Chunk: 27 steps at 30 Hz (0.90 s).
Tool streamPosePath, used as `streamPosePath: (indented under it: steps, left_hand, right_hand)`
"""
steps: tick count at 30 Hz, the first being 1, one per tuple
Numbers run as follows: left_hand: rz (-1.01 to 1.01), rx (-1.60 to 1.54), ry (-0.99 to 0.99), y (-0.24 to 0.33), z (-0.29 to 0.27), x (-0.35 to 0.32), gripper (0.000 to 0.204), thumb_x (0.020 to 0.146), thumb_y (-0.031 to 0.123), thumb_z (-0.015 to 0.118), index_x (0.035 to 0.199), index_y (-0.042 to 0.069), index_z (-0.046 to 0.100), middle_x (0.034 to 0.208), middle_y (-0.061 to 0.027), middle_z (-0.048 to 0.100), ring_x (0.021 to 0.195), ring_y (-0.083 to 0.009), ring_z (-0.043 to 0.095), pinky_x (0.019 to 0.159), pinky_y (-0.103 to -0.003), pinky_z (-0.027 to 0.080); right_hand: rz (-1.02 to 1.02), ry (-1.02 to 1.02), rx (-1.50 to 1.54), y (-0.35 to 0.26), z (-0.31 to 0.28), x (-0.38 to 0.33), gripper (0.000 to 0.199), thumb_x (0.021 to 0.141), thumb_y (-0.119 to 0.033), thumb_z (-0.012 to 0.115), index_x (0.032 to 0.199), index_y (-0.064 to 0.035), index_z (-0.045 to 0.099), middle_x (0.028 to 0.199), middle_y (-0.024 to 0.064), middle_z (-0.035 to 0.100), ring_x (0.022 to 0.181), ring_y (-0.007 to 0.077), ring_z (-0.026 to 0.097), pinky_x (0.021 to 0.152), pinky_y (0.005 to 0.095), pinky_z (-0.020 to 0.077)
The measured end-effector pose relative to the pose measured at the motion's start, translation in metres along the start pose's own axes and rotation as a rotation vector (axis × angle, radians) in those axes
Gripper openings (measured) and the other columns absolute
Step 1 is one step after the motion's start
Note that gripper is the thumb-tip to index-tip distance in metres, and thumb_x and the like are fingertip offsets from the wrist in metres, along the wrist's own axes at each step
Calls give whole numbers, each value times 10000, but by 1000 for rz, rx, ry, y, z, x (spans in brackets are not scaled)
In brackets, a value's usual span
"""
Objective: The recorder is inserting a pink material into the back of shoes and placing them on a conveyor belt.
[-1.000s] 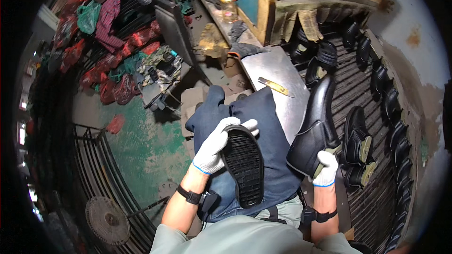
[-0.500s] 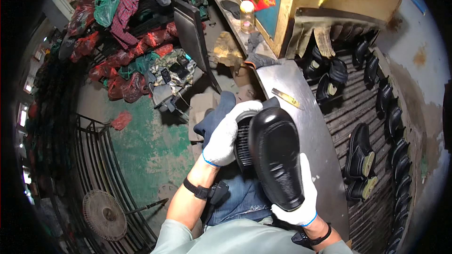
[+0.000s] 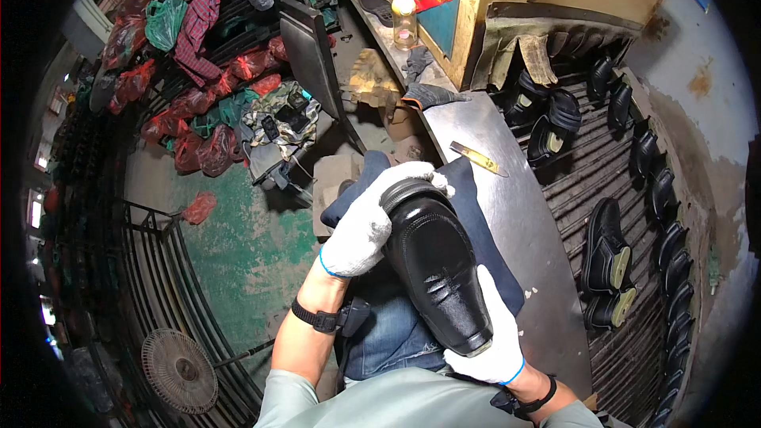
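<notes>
A glossy black leather shoe [image 3: 436,261] lies tilted above my lap, its toe pointing up and to the left. My right hand [image 3: 495,345] is closed around its heel end. At the toe, my left hand [image 3: 357,226] is wrapped round a dark brush [image 3: 411,189], of which only a curved edge shows; its bristles are hidden now. The brush appears to touch the shoe's toe. Both hands wear white knit gloves with blue cuffs. A dark blue cloth [image 3: 483,230] is spread beneath the shoe, over my lap.
To the right runs a metal bench [image 3: 535,269] with a yellow-handled knife [image 3: 479,158] on it. Beyond stands a slatted rack [image 3: 571,230] with several black shoes [image 3: 606,246]. A fan [image 3: 180,370] is at lower left, and a black chair [image 3: 309,71] stands ahead.
The brush has moved from the shoe's left side, where its bristles showed, onto the toe. The shoe has shifted slightly left and down, exposing more blue cloth.
</notes>
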<state>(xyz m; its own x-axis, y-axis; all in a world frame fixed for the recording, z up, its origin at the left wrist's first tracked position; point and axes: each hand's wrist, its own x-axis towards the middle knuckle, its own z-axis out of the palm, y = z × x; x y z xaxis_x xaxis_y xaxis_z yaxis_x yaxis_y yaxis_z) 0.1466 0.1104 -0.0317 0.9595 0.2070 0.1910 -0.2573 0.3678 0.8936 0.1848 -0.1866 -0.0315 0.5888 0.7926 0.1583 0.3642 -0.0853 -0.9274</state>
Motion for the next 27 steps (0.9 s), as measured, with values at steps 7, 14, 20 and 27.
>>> streamPosePath:
  steps: [7,14,20,27]
  left_hand:
    - [-32,-1,-3,2,-1,1,1105,969,780,708,1687,-13,432,1571,-197,636,1473,-299,606,1278,-463,453]
    - [-49,6,76,11,6,-8,1089,916,570,899,1695,-38,441,1622,-179,623,1463,-241,612,1277,-404,457]
    - [-58,872,-159,97,31,6,974,775,323,1012,1621,76,597,1507,-147,728,1253,-253,769,1130,-393,590]
    - [512,1436,-846,-2,74,-87,474,1026,282,601,1473,150,682,1630,-145,621,1469,-425,603,1222,-606,471]
  right_hand:
    - [2,49,14,2,10,12,1047,737,-150,925,1620,142,445,1464,314,658,1318,429,705,1151,466,556]
    - [-31,-24,35,29,17,13,1222,736,-233,971,1709,124,323,1644,302,559,1516,402,581,1297,472,416]
    - [-310,-68,-286,49,21,63,1128,763,-172,919,1659,141,311,1475,338,578,1432,514,541,1238,563,442]
    - [135,-352,1029,80,-22,134,1217,864,-149,833,1803,18,77,1608,247,536,1458,376,574,1253,486,466]
